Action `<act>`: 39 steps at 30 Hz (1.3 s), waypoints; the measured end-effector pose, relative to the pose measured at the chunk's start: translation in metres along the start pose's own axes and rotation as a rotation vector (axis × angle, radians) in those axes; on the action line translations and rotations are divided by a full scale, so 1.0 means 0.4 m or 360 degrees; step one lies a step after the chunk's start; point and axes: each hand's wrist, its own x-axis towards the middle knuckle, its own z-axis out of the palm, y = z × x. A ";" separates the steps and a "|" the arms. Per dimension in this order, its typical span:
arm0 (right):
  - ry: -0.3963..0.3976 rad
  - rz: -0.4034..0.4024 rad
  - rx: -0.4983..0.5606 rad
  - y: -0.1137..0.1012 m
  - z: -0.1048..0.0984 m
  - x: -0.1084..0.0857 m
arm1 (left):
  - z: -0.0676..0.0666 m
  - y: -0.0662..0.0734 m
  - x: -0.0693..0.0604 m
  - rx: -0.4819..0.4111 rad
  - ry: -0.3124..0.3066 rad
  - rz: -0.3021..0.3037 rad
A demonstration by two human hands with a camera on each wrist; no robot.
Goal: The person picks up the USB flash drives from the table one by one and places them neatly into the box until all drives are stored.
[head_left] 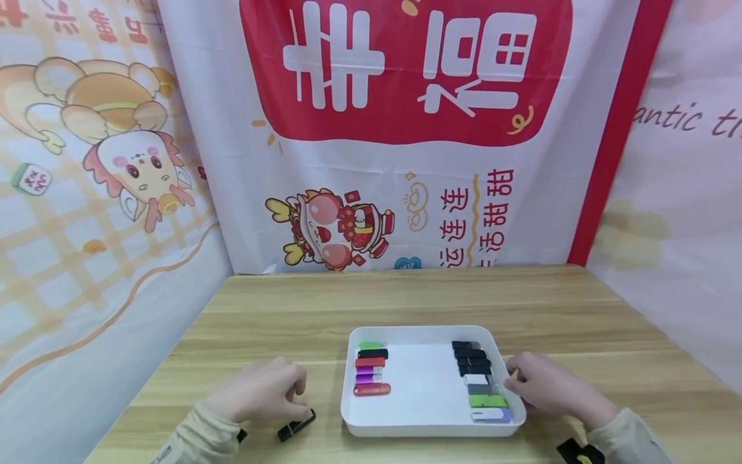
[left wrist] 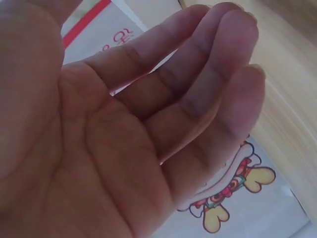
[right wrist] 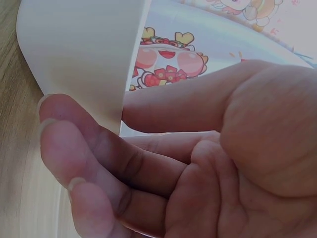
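Note:
A white tray (head_left: 426,412) stands on the table, seen in the head view. My right hand (head_left: 551,390) grips its right wall; in the right wrist view the thumb goes behind the rim and the fingers (right wrist: 67,148) lie along the outside of the tray wall (right wrist: 89,44). Left of the tray, my left hand (head_left: 261,390) is by a black USB flash drive (head_left: 297,425) lying on the table. Whether they touch cannot be told. The left wrist view shows that palm (left wrist: 109,144) with loosely bent fingers and nothing in them.
Inside the tray, several flash drives line the left side, among them a red one (head_left: 372,389) and a purple one (head_left: 365,379). More line the right side, including a green one (head_left: 488,401) and black ones (head_left: 471,354). Printed cloth (head_left: 406,154) hangs behind the wooden table (head_left: 406,296).

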 end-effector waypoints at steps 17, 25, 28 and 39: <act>0.0028 -0.0021 -0.0022 0.006 0.000 0.001 | 0.012 -0.032 -0.020 -0.0049 0.0063 0.0021; 0.0024 -0.0040 -0.0017 0.008 0.002 0.001 | 0.018 -0.031 -0.020 -0.0060 0.0002 0.0012; 0.0021 -0.0063 -0.0014 0.011 0.006 0.002 | 0.025 -0.031 -0.023 -0.0041 0.0000 0.0011; 0.0007 -0.0163 0.0032 0.022 0.007 -0.002 | 0.047 -0.014 -0.026 -0.0041 0.0022 0.0043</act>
